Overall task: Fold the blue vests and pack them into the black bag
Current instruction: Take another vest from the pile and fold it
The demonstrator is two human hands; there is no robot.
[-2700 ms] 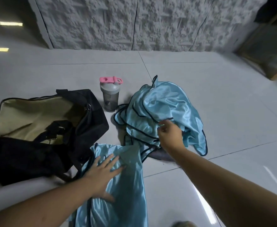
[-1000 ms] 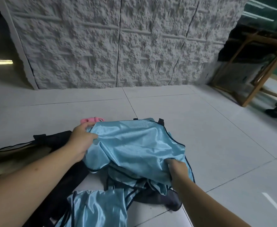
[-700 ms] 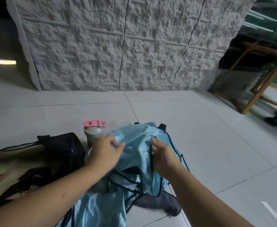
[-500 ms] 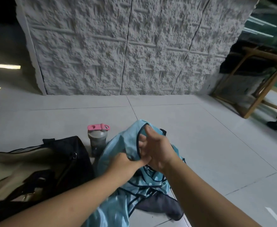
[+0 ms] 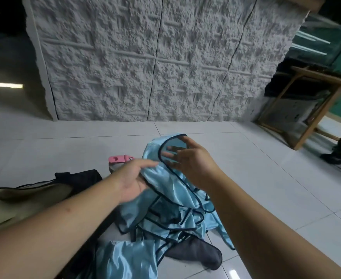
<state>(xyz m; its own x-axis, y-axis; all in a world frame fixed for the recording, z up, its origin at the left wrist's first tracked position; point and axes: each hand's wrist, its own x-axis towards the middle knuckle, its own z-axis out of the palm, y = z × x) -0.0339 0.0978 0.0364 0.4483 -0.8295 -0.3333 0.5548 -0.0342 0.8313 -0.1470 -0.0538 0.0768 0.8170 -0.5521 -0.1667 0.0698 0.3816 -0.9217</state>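
Nearest the camera, a flat blue vest (image 5: 125,260) is spread on the tiled floor (image 5: 266,178), close to the lower edge of the view. Just beyond it a crumpled heap of blue vests (image 5: 173,216) with dark piping is piled, and a dark grey cloth (image 5: 197,254) is partly covered by the heap's near side.

One vest (image 5: 161,170) is lifted out of the heap by both hands. Its left portion is gripped by the left hand (image 5: 133,178), with the thumb over the fabric and the fingers curled beneath. The right hand (image 5: 193,158) is held at the piped edge of an opening; its fingers are spread apart and partly passed behind the thin fabric, and whether the edge is actually pinched cannot be told.

To the left, the black bag (image 5: 79,178) is seen lying open on the floor, its beige lining exposed, mostly hidden by the left forearm. The pink lid of a bottle (image 5: 119,159) is visible just behind the left hand.

Farther off, a rough white wall (image 5: 155,61) is met by the floor, and a wooden table (image 5: 314,101) stands at the far right.
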